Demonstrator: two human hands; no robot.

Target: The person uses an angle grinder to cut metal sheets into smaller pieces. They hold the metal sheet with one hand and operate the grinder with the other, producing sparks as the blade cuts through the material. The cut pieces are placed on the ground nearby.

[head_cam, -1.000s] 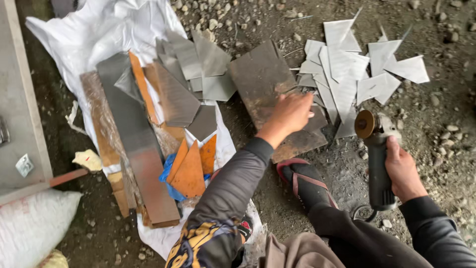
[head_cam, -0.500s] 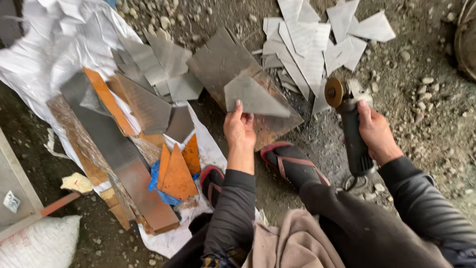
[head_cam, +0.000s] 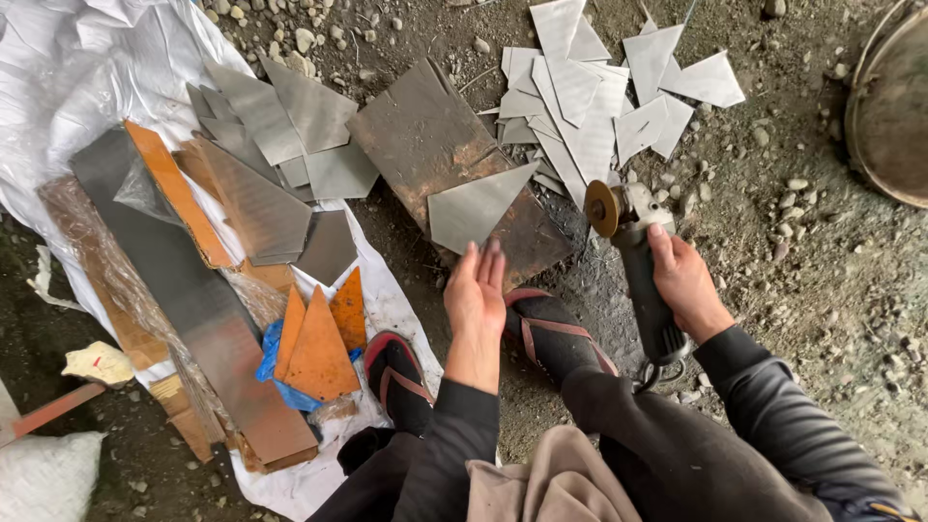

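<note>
My right hand (head_cam: 686, 283) grips the black body of an angle grinder (head_cam: 633, 261), its disc pointing up toward a pile of cut pieces. My left hand (head_cam: 476, 295) hovers open, palm up, just below a grey triangular metal piece (head_cam: 474, 205). That triangle lies on a rusty brown steel plate (head_cam: 416, 135) on the ground. My two sandalled feet (head_cam: 551, 329) rest below the plate, one of them on its near corner.
A heap of pale cut metal triangles (head_cam: 599, 97) lies at the upper right. Grey and orange sheet offcuts (head_cam: 251, 193) and long bars sit on white plastic sheeting (head_cam: 77, 68) at left. A round rusty container (head_cam: 894, 106) is at the right edge. Gravel covers the ground.
My left hand let go of the grey triangle, left it on the rusty plate, and pulled back toward me with fingers open. The grinder stayed in my right hand.
</note>
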